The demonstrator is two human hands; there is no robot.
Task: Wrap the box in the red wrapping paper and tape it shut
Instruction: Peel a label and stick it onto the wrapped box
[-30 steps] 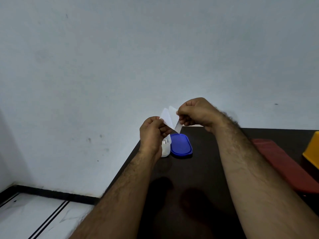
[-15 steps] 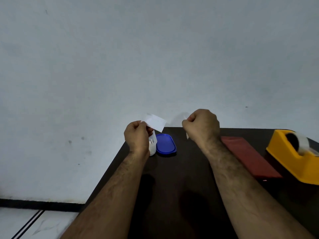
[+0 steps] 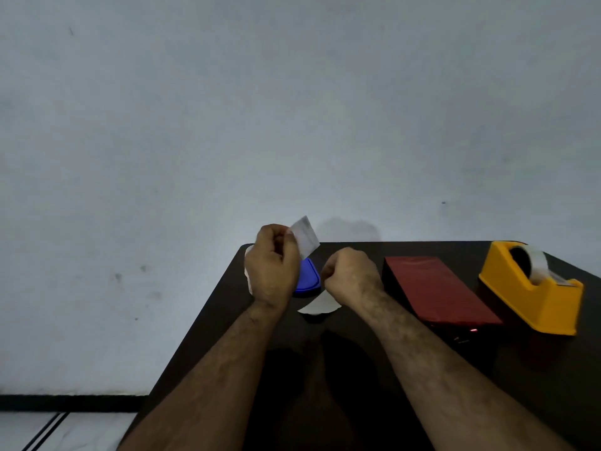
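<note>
The box wrapped in red paper [image 3: 435, 288] lies flat on the dark table [image 3: 374, 369], right of both hands. My left hand [image 3: 271, 265] pinches a small white slip [image 3: 305, 235] that sticks up above its fingers. Curled into a fist just right of it, my right hand [image 3: 351, 275] has a curved white paper piece [image 3: 317, 306] hanging from under it, close above the table. A yellow tape dispenser [image 3: 533, 288] with a roll of clear tape stands right of the box. Neither hand touches the box.
A blue oval lid [image 3: 309, 278] lies at the table's far left corner, partly behind my hands. A white container [image 3: 248, 281] shows behind my left hand. The table's left edge drops to the floor; a pale wall is behind.
The two hands, together on the white slip a second ago, have pulled apart. The left keeps the slip raised; the right has dropped lower with the other white piece. The view has swung right.
</note>
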